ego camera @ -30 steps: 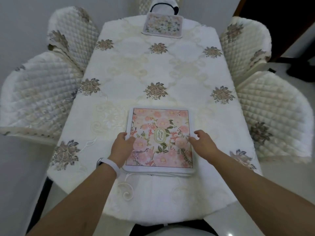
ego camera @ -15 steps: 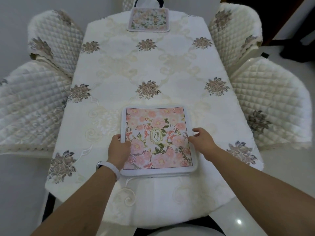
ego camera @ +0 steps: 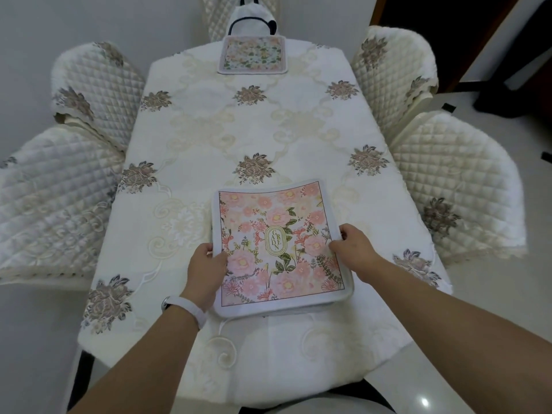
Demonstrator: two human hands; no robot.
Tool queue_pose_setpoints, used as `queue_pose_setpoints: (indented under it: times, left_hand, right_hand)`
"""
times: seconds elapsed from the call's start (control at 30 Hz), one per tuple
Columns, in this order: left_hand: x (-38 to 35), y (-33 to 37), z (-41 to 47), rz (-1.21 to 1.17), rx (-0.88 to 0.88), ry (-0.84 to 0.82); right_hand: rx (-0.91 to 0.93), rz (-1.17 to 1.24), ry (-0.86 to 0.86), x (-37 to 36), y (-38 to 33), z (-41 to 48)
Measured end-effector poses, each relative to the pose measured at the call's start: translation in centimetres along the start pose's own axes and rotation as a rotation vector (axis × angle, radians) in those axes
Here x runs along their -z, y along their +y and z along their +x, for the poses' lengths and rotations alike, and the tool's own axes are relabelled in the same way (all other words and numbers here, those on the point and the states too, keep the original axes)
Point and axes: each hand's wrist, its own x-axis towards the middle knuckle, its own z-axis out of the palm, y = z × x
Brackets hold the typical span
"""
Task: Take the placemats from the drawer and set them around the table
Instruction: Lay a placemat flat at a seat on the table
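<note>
Smooth printed placemat (ego camera: 280, 243), embroidered cloth table cover (ego camera: 209, 138), quilted satin chair covers (ego camera: 454, 174), glossy floor (ego camera: 478, 282).

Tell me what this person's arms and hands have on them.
The left arm and right arm show no sleeves. The left hand and right hand are ungloved, no rings visible. The only thing worn is a white band with a small dark part, on the left wrist.

Quilted cream chairs (ego camera: 454, 180) stand either side of a flower-embroidered white tablecloth (ego camera: 248, 130), over glossy floor (ego camera: 35, 339).
</note>
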Motion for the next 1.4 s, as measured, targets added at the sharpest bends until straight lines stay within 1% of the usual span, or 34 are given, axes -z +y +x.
queue_pose_setpoints:
  times: [0.17,0.3,0.4,0.5,0.63,0.73,0.93,1.1,1.27,1.4]
  left_hand:
    - [-0.6,0.9,-1.1,-0.066,-0.060,-0.050]
    - [-2.1,2.1,-2.0,-0.168,-0.067,-0.127]
    - [-3.8,3.1,-3.0,-0.180,-0.101,-0.174]
    - [-5.4,4.1,-4.5,-0.169,-0.138,-0.207]
    - [-7.6,5.7,-7.0,-0.150,-0.182,-0.217]
    - [-9.9,6.9,-9.1,-0.161,-0.181,-0.271]
    - [-18.2,9.4,-15.1,-0.180,-0.208,-0.344]
    - [-26.4,10.9,-19.9,-0.101,-0.319,-0.386]
    - [-34.7,12.1,-24.5,-0.053,-0.365,-0.452]
    - [-40.0,13.2,-27.6,-0.049,-0.382,-0.514]
  right_hand:
    - [0.048,-0.012,0.072,2.1,-0.4,-1.7]
    - [0.072,0.002,0.167,4.0,0.5,-3.6]
    - [0.089,-0.018,0.233,6.1,1.5,-5.0]
    - [0.080,-0.001,0.263,8.4,2.6,-5.6]
    - [0.092,0.100,0.273,11.5,3.6,-6.1]
    - [0.120,0.143,0.280,14.4,4.8,-6.9]
    - [0.147,0.229,0.333,23.7,9.8,-9.0]
    - [0.168,0.271,0.406,31.9,15.7,-10.6]
    - [0.135,0.314,0.489,39.0,21.6,-11.9]
    - [0.124,0.369,0.560,43.7,25.3,-13.5]
